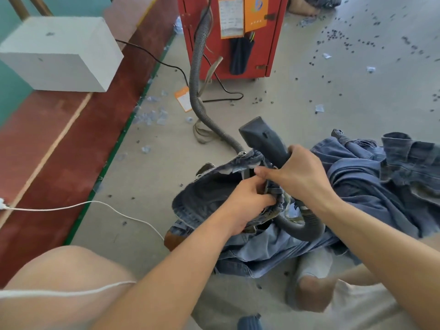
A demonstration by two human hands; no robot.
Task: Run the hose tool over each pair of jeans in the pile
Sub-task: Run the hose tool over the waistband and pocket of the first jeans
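Denim in faded blue is heaped on the grey concrete floor (309, 96) at the near right; the pile of jeans (385, 186) spreads from the centre to the right edge. One pair of jeans (202, 194) is lifted at the front of the pile, its frayed waistband bunched between both hands. The left hand (247, 206) is clenched around a fold of that waistband, fingers curled into the cloth; the right hand (302, 175) is wrapped around the handle of the hose tool (264, 139), whose dark grey nozzle points up and to the far left, just above the held denim; its thumb is stretched toward the left hand's fingers. The ribbed grey hose (197, 75) is seen running from the tool across the floor and up to a red machine (269, 44) at the far centre; another loop of it curves beneath the right wrist. A black cable (171, 65) lies on the floor beside the machine; a white block (62, 53) rests on the red-brown ledge (54, 148) at the left; a white cord (95, 203) trails from that ledge toward the pile. Small dark scraps (338, 34) are scattered over the far floor.
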